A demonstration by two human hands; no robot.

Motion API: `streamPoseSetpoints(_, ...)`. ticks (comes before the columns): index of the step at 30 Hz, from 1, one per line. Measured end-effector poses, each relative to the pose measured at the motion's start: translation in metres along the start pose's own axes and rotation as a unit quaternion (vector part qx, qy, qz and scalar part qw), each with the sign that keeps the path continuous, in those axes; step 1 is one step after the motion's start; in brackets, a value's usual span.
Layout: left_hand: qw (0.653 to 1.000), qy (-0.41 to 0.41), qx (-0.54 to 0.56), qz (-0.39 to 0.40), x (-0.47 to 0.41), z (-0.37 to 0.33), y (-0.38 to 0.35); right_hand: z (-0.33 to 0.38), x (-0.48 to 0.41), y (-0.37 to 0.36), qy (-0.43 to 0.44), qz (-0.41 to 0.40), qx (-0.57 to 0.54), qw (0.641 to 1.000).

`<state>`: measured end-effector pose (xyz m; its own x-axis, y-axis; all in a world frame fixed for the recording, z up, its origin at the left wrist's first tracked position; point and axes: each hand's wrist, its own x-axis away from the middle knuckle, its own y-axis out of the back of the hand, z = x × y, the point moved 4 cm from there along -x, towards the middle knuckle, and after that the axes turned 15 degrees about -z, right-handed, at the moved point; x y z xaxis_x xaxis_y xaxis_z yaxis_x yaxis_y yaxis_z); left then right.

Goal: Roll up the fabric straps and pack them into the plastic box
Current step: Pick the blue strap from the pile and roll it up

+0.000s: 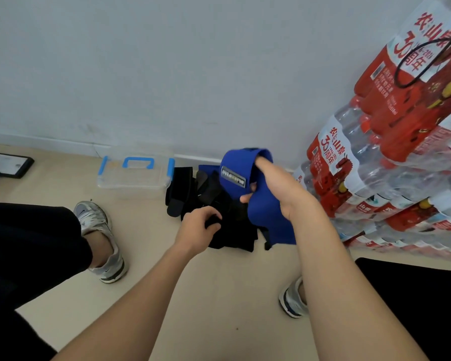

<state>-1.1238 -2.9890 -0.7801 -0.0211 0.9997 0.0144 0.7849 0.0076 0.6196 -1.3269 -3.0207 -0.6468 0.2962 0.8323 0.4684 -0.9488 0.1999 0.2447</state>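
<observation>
- Right hand (276,188) grips the blue strap (248,178), lifted off the heap for rolling.
- Left hand (198,225) curls into the black straps (219,204), probably steadying them.
- 1 plastic box (134,173) waits nearby.

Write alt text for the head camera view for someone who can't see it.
A person's right hand holds up a blue fabric strap while the left hand grips a pile of black straps on the floor. A clear plastic box with blue clips sits left of the pile against the wall; wrapped packs of bottled water are stacked on the right.
</observation>
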Motion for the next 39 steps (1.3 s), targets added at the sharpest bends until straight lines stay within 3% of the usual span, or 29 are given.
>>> streamPoseSetpoints(3,0.998,0.055,-0.011,0.036,0.005,0.025,-0.001,0.017,-0.004,0.016,0.014,-0.057,-0.006,0.998)
streamPoseSetpoints(6,0.993,0.103,0.007,0.061,0.004,0.028,0.007,0.027,0.001,0.023,0.007,-0.049,0.07,0.996)
streamPoseSetpoints(11,0.955,0.133,0.243,0.107,-0.008,-0.022,0.027,0.02,0.017,-0.01,-0.009,0.004,0.175,0.985)
streamPoseSetpoints(13,0.945,0.134,0.284,0.091,-0.012,-0.034,0.033,0.008,0.02,-0.024,-0.036,0.043,0.21,0.976)
streamPoseSetpoints(17,0.961,0.194,0.176,0.084,-0.005,-0.016,0.042,-0.034,0.018,-0.038,-0.082,0.11,0.207,0.969)
streamPoseSetpoints(21,0.955,0.241,0.0,0.171,0.006,0.035,0.057,-0.098,0.007,-0.035,-0.123,0.191,0.34,0.913)
streamPoseSetpoints(24,0.927,0.243,-0.087,0.273,0.015,0.059,0.064,-0.133,0.0,-0.029,-0.045,0.21,0.533,0.819)
streamPoseSetpoints(27,0.906,0.24,-0.128,0.323,0.021,0.067,0.059,-0.168,-0.006,-0.033,-0.003,0.185,0.555,0.811)
streamPoseSetpoints(31,0.896,0.251,-0.22,0.293,0.024,0.078,0.06,-0.2,-0.012,-0.04,0.024,0.172,0.57,0.803)
streamPoseSetpoints(35,0.886,0.225,-0.36,0.187,0.02,0.09,0.071,-0.225,-0.017,-0.039,0.008,0.21,0.601,0.771)
streamPoseSetpoints(39,0.865,0.203,-0.424,0.174,0.021,0.104,0.065,-0.241,-0.021,-0.039,-0.001,0.203,0.623,0.755)
